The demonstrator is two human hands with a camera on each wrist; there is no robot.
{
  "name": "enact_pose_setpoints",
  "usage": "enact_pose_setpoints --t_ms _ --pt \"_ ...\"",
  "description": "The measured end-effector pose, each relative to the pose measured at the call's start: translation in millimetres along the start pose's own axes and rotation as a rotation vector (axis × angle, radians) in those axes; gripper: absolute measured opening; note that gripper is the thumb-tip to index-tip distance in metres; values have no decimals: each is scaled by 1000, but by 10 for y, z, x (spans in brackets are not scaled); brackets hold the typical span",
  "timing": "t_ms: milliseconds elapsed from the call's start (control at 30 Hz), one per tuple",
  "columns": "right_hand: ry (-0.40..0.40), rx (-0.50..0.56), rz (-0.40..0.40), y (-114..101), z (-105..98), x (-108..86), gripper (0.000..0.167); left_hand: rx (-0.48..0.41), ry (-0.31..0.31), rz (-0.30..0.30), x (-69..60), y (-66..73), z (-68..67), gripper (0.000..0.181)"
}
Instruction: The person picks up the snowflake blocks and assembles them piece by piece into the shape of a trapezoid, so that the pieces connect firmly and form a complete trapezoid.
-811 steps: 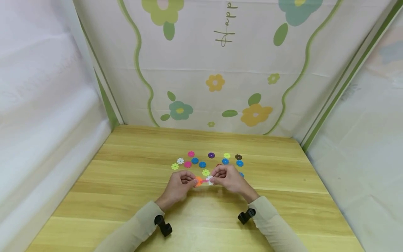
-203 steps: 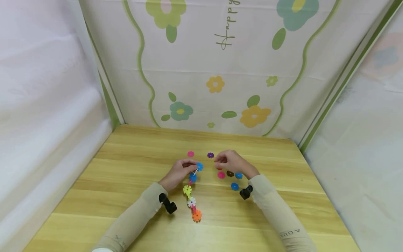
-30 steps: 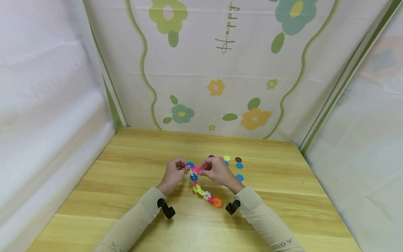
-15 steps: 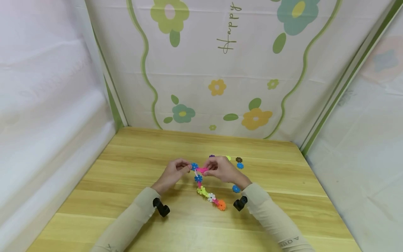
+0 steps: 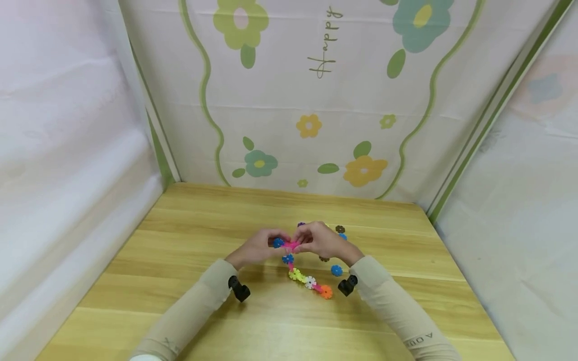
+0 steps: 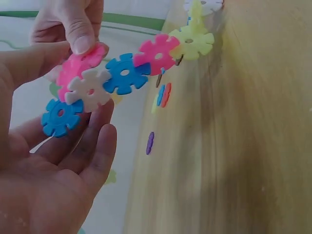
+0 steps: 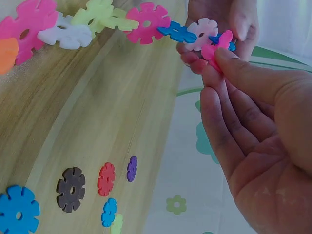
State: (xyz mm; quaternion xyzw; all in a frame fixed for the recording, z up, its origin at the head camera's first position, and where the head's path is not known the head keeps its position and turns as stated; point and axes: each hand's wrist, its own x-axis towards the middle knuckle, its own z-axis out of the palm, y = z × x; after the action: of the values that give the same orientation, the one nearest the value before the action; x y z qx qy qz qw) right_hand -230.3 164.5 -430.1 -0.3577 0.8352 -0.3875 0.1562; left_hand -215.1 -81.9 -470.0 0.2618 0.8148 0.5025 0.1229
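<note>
A chain of interlocked snowflake discs [image 5: 295, 274] runs from an orange end disc [image 5: 326, 292] through white, yellow, pink and blue discs up to my hands. In the left wrist view a blue disc [image 6: 62, 118] and a white disc [image 6: 88, 90] sit beside the pink disc [image 6: 73, 73] at the upper end. My right hand [image 5: 321, 240] pinches this pink disc between thumb and fingers. My left hand [image 5: 258, 248] curls round the chain's upper end, its upper digit reaching the pink disc and other fingers behind the blue and white discs. Exact left-hand contact is partly hidden.
Loose discs lie on the wooden table [image 5: 226, 210]: purple [image 7: 131, 168], red [image 7: 106, 179], brown [image 7: 71, 189], blue [image 7: 18, 209] and yellow [image 7: 116, 224] among them. A flowered white curtain [image 5: 271, 100] stands behind the table, with white curtains at both sides.
The chain has grown from an orange-pink-white start, with a pink disc now at the upper blue one. In the last half second, my left fingers moved rightward from the blue disc towards the pink disc.
</note>
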Motion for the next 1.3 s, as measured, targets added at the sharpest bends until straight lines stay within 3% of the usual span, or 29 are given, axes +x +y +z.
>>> enact_pose_setpoints --t_ms 300,500,767,967,1133,1300 --pt "7 -36 22 92 -40 -75 11 -78 4 6 -13 -95 73 23" --pt "63 -130 83 289 -176 -301 14 -162 11 -19 -72 -129 63 23" --pt "129 -248 178 612 -208 -588 26 -169 46 -56 -132 -157 56 28" --pt "143 -244 209 810 -62 -631 30 -172 52 -47 -134 -173 48 27" --pt "142 -239 230 838 -1 -604 20 -169 55 -41 -119 -189 56 28" --pt "165 -152 270 796 -15 -555 8 -168 61 -49 -111 -204 59 29"
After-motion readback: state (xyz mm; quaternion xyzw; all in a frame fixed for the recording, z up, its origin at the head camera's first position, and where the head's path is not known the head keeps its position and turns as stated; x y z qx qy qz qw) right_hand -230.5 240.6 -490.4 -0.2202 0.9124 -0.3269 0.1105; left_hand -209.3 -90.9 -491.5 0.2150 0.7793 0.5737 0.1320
